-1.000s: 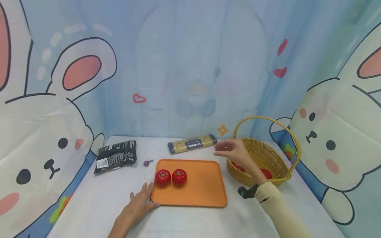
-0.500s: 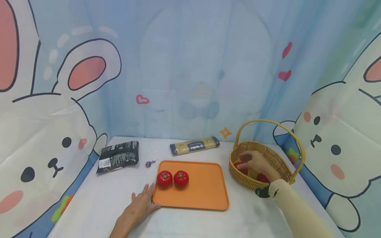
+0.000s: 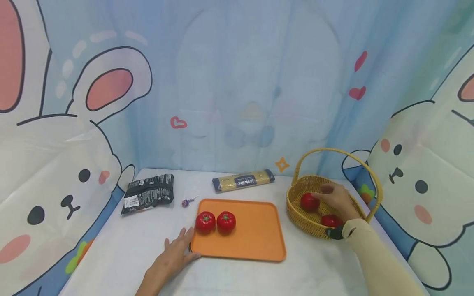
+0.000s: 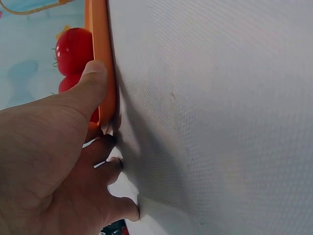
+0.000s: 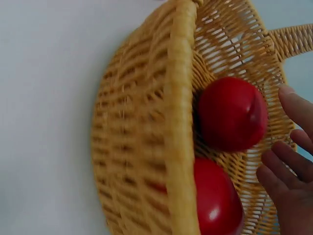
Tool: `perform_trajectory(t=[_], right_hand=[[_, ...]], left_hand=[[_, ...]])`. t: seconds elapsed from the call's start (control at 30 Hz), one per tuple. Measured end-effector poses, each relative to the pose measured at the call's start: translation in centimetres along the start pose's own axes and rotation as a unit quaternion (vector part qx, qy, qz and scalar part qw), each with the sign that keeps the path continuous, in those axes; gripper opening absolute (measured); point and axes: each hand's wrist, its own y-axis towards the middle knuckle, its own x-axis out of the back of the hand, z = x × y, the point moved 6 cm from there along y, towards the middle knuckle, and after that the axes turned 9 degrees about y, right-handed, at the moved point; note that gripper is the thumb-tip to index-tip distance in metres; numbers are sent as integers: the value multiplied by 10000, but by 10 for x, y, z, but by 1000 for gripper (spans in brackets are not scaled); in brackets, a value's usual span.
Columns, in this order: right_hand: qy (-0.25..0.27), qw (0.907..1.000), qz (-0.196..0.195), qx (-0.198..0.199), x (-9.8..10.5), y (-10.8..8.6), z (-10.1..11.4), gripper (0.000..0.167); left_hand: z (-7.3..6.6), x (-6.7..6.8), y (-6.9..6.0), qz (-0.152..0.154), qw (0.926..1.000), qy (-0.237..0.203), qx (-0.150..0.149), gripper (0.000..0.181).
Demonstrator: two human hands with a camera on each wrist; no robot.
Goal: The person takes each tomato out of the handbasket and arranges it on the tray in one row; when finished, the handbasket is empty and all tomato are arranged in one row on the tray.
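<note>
Two red tomatoes (image 3: 215, 222) with green stems sit side by side on the left of an orange tray (image 3: 255, 230). At the tray's near left corner, my left hand (image 3: 172, 255) rests with fingers spread; its thumb lies against the tray rim in the left wrist view. My right hand (image 3: 337, 199) is inside the wicker basket (image 3: 301, 222). Two smooth red round fruits lie in the basket, one further back (image 3: 309, 202) and one nearer (image 3: 331, 220), their kind unclear. In the right wrist view my right fingers (image 5: 286, 166) are extended beside the fruits, a gap apart from them.
A yellow pasta packet (image 3: 243, 181) lies behind the tray. A lollipop (image 3: 186, 202) and a black packet (image 3: 149, 194) lie to the left. The tall basket handle (image 3: 342, 152) arches over the basket. A bunny-print curtain (image 3: 229, 82) hangs behind the white table (image 3: 237, 279).
My right hand has moved right and down from near the basket's left rim into the basket. The further-back red fruit has shifted right and away. My left hand stays at the tray corner.
</note>
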Motion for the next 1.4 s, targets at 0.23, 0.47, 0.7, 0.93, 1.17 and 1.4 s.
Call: perform_trajectory(t=[0.23, 0.47, 0.7, 0.93, 1.17, 1.4], right_hand=[[-114, 9995, 304, 6, -16, 7, 0, 81], [-309, 9986, 419, -107, -23, 9, 4, 74], [-75, 9966, 752, -324, -24, 6, 14, 36], [161, 9885, 1212, -888, -27, 2, 10, 39], [-293, 9875, 1360, -740, -30, -1, 12, 34], [-576, 9926, 1035, -258, -26, -5, 21, 71]], left_hand=[[3, -1, 1, 84, 10000, -1, 38, 85], [2, -1, 0, 73, 10000, -54, 30, 85], [1, 1, 0, 123, 9999, -29, 72, 85], [2, -2, 1, 133, 9999, -37, 87, 85], [2, -2, 1, 139, 9998, -41, 122, 84], [2, -2, 0, 105, 9999, -14, 71, 84]])
